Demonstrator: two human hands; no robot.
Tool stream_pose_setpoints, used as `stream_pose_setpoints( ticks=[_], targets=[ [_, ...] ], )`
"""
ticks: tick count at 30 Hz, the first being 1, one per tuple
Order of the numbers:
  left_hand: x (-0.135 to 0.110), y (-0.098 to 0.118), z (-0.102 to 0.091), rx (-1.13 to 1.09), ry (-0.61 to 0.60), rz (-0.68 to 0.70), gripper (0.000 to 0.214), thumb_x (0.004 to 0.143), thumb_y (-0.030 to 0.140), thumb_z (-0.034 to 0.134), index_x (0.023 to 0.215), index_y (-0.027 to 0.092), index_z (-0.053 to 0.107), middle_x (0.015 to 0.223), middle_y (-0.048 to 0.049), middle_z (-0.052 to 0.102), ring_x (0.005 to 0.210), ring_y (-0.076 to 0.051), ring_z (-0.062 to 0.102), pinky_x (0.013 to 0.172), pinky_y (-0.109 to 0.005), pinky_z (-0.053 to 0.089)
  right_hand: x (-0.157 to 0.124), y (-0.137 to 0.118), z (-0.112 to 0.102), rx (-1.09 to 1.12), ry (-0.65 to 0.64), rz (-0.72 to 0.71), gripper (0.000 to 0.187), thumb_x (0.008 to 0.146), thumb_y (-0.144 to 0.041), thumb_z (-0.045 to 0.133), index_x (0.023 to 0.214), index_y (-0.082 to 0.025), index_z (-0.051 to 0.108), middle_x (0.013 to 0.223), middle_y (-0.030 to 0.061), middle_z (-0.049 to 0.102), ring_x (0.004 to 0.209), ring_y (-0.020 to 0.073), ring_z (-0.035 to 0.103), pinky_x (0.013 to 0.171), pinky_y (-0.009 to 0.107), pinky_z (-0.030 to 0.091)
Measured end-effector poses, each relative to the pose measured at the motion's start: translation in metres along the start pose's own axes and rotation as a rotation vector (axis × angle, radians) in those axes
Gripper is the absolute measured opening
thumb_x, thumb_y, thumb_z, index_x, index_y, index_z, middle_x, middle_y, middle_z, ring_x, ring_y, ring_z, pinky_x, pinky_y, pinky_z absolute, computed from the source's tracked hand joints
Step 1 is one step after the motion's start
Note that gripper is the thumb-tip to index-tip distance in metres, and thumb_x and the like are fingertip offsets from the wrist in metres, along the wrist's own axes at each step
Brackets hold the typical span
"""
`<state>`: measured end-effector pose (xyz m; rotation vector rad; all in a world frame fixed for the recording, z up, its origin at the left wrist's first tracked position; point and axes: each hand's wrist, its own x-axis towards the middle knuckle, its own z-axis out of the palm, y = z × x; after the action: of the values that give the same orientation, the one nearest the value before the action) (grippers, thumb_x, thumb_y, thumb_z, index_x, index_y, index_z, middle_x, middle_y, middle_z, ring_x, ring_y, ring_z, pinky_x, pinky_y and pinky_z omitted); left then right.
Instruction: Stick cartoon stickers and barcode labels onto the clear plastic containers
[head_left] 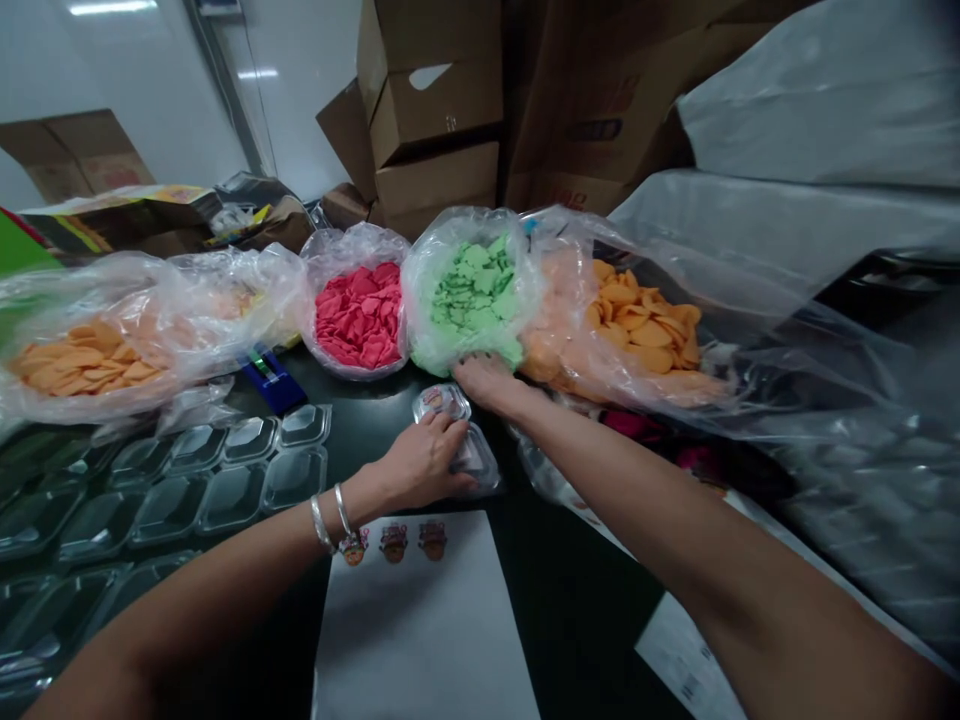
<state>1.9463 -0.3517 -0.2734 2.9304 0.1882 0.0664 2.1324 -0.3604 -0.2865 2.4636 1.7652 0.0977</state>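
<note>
My left hand [431, 458] lies over a small clear plastic clamshell container [480, 455], its fingers and thumb holding the near half. The container's far half [441, 400] has a round printed sticker on it. Just beyond and to the right, my right hand [484, 380] reaches to the lower edge of a clear bag of green flat pieces [476, 290]. Its fingers are stretched out against the bag, and nothing shows in them. In front of my left hand, a white sticker sheet [427, 630] carries three printed stickers [394, 541] along its top edge.
Rows of clear containers [232, 495] stand at left, with a blue device [271, 378] behind them. Bags of red pieces [360, 315] and orange pieces [645, 320] flank the green one; another orange bag [90, 360] is far left. Cardboard boxes [439, 110] rise behind.
</note>
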Motion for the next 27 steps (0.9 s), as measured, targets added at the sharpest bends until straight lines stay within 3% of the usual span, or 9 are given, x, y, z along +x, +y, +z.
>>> stream_pose_setpoints(
  ticks=[7, 16, 20, 23, 27],
  targets=[
    [0.01, 0.003, 0.002, 0.03, -0.059, 0.015, 0.06, 0.076, 0.043, 0.068, 0.122, 0.009, 0.048, 0.113, -0.0162, 0.057, 0.106, -0.031, 0.051, 0.09, -0.043, 0.047, 0.03, 0.007, 0.014, -0.095, 0.14, 0.077, 0.031, 0.094, -0.03, 0.048, 0.118, -0.012, 0.054, 0.119, 0.0123, 0.057, 0.114, 0.0273, 0.05, 0.095, 0.047, 0.039],
    [0.014, 0.001, 0.008, 0.04, -0.028, 0.014, 0.053, 0.074, 0.046, 0.066, 0.114, 0.013, 0.053, 0.106, -0.0117, 0.059, 0.101, -0.029, 0.051, 0.084, -0.042, 0.05, 0.088, 0.024, 0.03, -0.17, 0.197, 0.161, 0.032, 0.091, -0.033, 0.055, 0.118, -0.015, 0.055, 0.119, 0.0094, 0.056, 0.11, 0.025, 0.054, 0.09, 0.046, 0.046],
    [0.018, -0.002, 0.009, 0.02, -0.016, 0.01, 0.051, 0.074, 0.044, 0.065, 0.113, 0.014, 0.054, 0.106, -0.0112, 0.059, 0.1, -0.029, 0.051, 0.084, -0.043, 0.05, 0.113, 0.033, 0.025, -0.181, 0.209, 0.169, 0.032, 0.091, -0.032, 0.056, 0.117, -0.015, 0.056, 0.119, 0.0092, 0.057, 0.107, 0.0241, 0.056, 0.089, 0.045, 0.048],
    [0.019, -0.005, 0.01, -0.011, -0.018, 0.013, 0.05, 0.072, 0.044, 0.066, 0.111, 0.015, 0.054, 0.105, -0.0104, 0.059, 0.1, -0.029, 0.052, 0.085, -0.044, 0.049, 0.118, 0.034, 0.016, -0.176, 0.198, 0.159, 0.032, 0.091, -0.032, 0.056, 0.117, -0.015, 0.056, 0.118, 0.0092, 0.058, 0.105, 0.0234, 0.057, 0.088, 0.045, 0.049],
    [0.02, -0.008, 0.014, -0.039, 0.027, 0.02, 0.05, 0.074, 0.04, 0.066, 0.114, 0.014, 0.052, 0.108, -0.0108, 0.061, 0.103, -0.029, 0.052, 0.087, -0.044, 0.047, 0.1, 0.029, 0.008, -0.159, 0.148, 0.083, 0.033, 0.09, -0.034, 0.057, 0.116, -0.013, 0.056, 0.119, 0.0105, 0.057, 0.107, 0.024, 0.056, 0.091, 0.046, 0.046]
  ],
)
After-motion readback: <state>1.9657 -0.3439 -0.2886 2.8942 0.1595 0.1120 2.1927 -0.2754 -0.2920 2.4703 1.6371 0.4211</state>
